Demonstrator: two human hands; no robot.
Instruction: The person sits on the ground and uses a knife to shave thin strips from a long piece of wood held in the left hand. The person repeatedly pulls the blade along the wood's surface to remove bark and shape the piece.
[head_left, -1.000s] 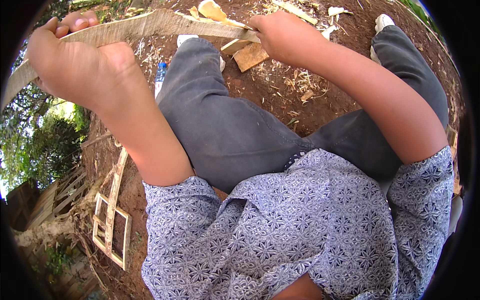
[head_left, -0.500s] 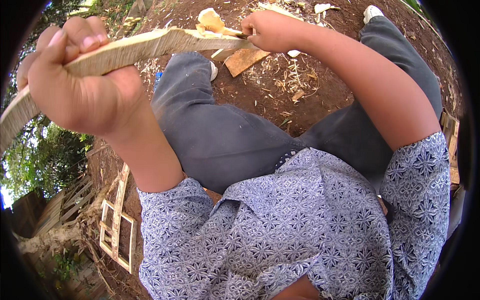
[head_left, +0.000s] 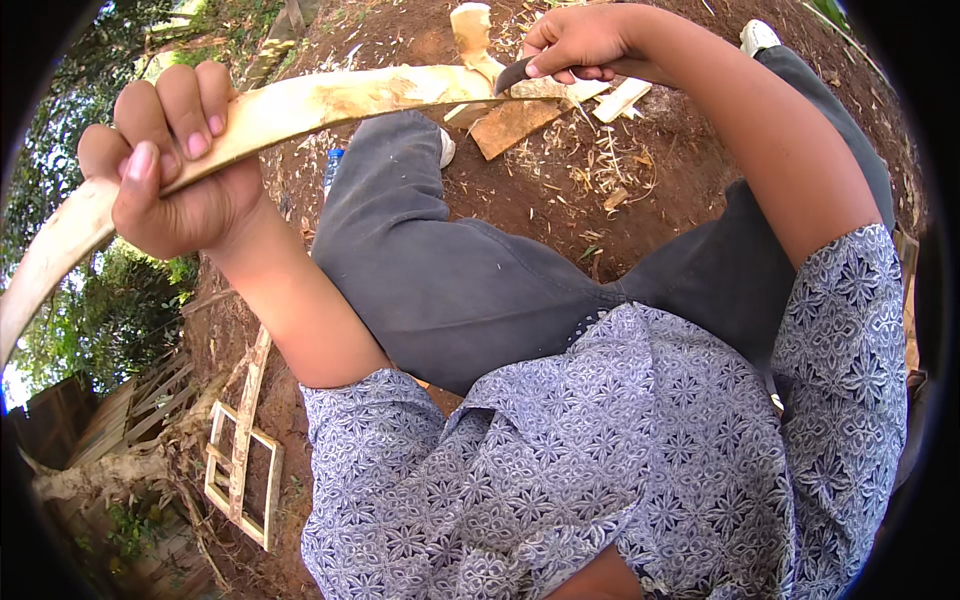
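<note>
My left hand (head_left: 175,165) is closed round a long, curved piece of pale wood (head_left: 350,92), its fingers over the top and the thumb along the near side. The wood runs from the left rim to the upper middle, smooth broad face upward. A short pale wooden stub (head_left: 471,28) rises beside its far end; I cannot tell whether it is joined on. My right hand (head_left: 585,42) pinches a small dark flat piece (head_left: 514,77) with a curved edge, against or close by that end. Its exact kind is unclear.
A brown board (head_left: 515,125) and pale offcuts (head_left: 622,100) lie on the reddish soil among wood shavings (head_left: 615,160). A blue-capped bottle (head_left: 333,168) stands by my left leg. A wooden frame (head_left: 270,490) lies at lower left, near bushes (head_left: 110,320).
The curved wood has rolled, so its broad smooth face shows instead of the rough edge. My right hand has shifted slightly right, and the dark piece shows more fully.
</note>
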